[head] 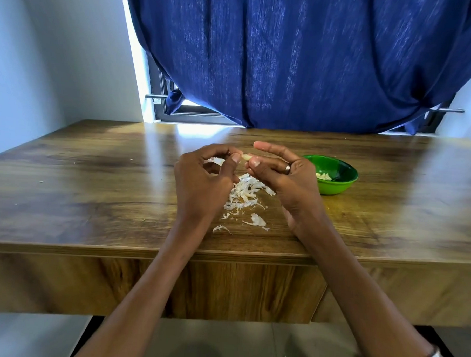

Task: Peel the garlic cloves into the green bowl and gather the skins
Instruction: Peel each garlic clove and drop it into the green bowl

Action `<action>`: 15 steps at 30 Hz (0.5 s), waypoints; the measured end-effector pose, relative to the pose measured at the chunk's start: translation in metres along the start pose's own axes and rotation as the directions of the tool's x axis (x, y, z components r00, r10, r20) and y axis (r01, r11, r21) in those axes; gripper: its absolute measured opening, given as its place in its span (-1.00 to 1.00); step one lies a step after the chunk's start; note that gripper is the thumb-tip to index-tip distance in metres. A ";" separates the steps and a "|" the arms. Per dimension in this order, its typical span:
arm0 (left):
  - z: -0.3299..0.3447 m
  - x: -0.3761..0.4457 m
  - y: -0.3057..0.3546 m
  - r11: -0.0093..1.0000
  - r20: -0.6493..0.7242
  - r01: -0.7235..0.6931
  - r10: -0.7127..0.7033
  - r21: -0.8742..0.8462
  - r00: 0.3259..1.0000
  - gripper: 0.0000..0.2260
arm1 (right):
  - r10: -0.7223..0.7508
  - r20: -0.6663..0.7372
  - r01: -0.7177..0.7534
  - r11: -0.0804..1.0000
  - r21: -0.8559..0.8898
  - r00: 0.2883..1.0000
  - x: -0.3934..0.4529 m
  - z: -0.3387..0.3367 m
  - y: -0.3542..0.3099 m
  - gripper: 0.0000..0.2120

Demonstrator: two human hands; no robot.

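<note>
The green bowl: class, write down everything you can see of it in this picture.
The green bowl is small, round and glossy, plastic by its look, darker inside. It stands upright on the wooden table, right of the right hand, which hides its left rim. A few pale peeled cloves lie inside. Whether the hand touches it cannot be told.

Place: a room in a home
Window: dark-framed, behind a gathered blue curtain (301, 59) (daylight leaks in at its left edge)
Furniture: a wood-grain desk (93, 193) pushed against the sill
Walls: plain and pale
Floor: grey tiles below the desk
</note>
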State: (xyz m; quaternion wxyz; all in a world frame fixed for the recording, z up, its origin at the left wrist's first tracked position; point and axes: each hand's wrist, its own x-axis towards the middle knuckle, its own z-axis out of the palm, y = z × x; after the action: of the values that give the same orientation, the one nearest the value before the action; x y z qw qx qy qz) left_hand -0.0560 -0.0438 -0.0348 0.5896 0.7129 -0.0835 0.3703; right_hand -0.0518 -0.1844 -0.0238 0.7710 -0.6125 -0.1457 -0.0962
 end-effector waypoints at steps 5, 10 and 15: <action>0.001 -0.001 0.002 1.000 0.049 0.017 -0.018 0.023 0.999 -0.94 | -0.002 0.004 0.002 1.000 0.020 1.000 -0.001 0.000 -0.002 -0.71; 0.001 0.000 0.002 0.999 0.099 0.029 -0.031 0.019 0.995 -0.89 | 0.041 0.023 -0.043 0.993 0.106 0.999 0.001 0.000 -0.001 -0.70; 0.001 0.000 0.001 1.000 0.105 0.015 -0.018 0.024 0.994 -0.86 | 0.055 0.062 -0.062 0.990 0.127 0.997 0.002 0.000 0.000 -0.67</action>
State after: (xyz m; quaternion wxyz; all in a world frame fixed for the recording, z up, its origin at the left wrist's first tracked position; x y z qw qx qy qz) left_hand -0.0561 -0.0453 -0.0336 0.5793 0.7388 -0.1044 0.3282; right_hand -0.0494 -0.1843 -0.0233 0.8068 -0.5680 -0.1561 -0.0459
